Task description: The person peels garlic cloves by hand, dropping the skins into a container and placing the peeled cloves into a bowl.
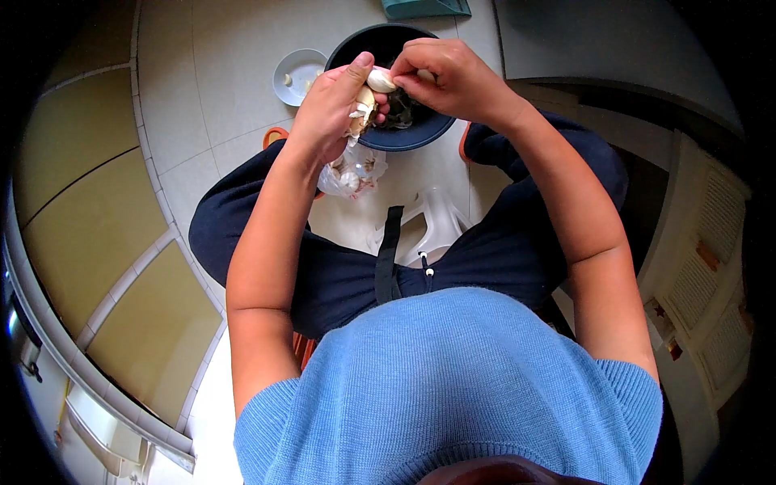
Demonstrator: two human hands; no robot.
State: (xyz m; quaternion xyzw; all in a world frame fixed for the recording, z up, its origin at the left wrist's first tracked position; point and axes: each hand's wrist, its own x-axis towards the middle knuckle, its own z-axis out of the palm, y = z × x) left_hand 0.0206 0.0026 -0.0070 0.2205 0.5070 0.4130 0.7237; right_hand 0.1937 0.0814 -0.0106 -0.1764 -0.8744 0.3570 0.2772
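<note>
My left hand (327,109) is closed around a partly broken garlic bulb (362,113), its cloves and papery skin showing at the palm. A pale garlic clove (381,81) lies between the left thumb and fingers, and the pinched fingertips of my right hand (453,77) grip its right end. Both hands are above a dark basin (408,145) with dark, shiny stuff inside that I cannot make out clearly. Below the left hand is a clear plastic bag (368,166) containing garlic bulbs (349,179).
A white plate (301,61) with a few pale pieces stands on the tiled floor left of the basin. A white plastic stool (436,217) shows between my legs. A teal dustpan-like object (427,8) lies at the top. Tan cabinet doors (97,186) line the left side.
</note>
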